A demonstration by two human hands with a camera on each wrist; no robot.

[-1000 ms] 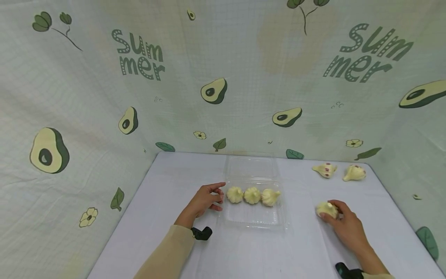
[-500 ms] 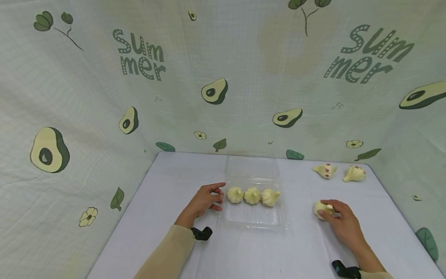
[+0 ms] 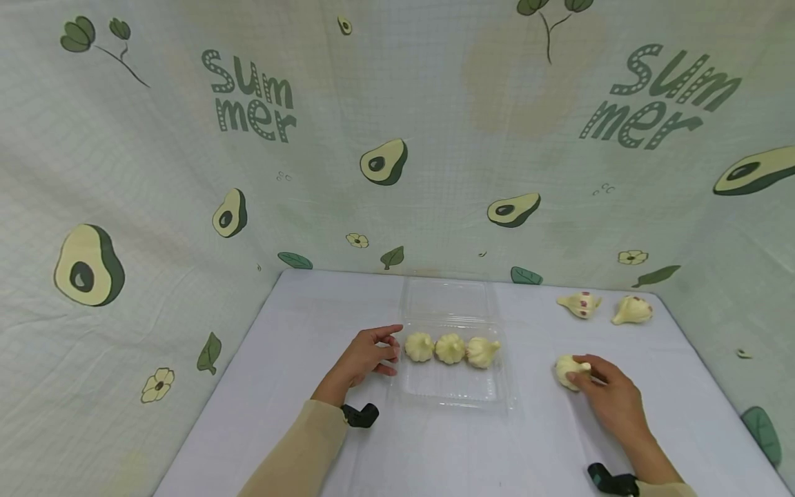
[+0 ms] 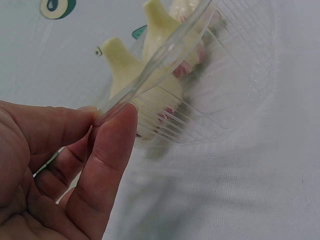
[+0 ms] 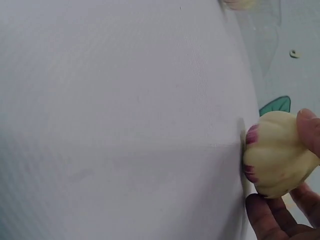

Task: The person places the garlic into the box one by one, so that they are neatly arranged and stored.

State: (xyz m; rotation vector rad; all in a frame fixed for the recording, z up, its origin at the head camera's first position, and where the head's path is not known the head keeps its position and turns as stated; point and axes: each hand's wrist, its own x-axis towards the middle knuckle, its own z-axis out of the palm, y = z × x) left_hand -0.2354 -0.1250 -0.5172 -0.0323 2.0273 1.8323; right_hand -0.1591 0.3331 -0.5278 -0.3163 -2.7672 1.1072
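A clear plastic clamshell box [image 3: 447, 392] lies on the table with its lid laid back. Three garlic bulbs [image 3: 450, 348] stand side by side across its base. My left hand [image 3: 366, 357] is at the box's left side; in the left wrist view, thumb and finger pinch the clear rim [image 4: 150, 75]. To the right of the box, my right hand [image 3: 613, 399] holds another garlic bulb [image 3: 567, 374] between thumb and fingers. In the right wrist view this garlic bulb [image 5: 277, 155] shows purple patches at its root end, close to the white cloth.
Two more garlic bulbs, one with purple spots [image 3: 581, 304] and a paler one [image 3: 633, 310], lie at the table's back right corner. A printed cloth [image 3: 447, 103] hangs behind and on both sides of the white-covered table [image 3: 298, 310].
My right hand has shifted a little to the left with the garlic bulb in its fingers. The left hand stays at the box's rim.
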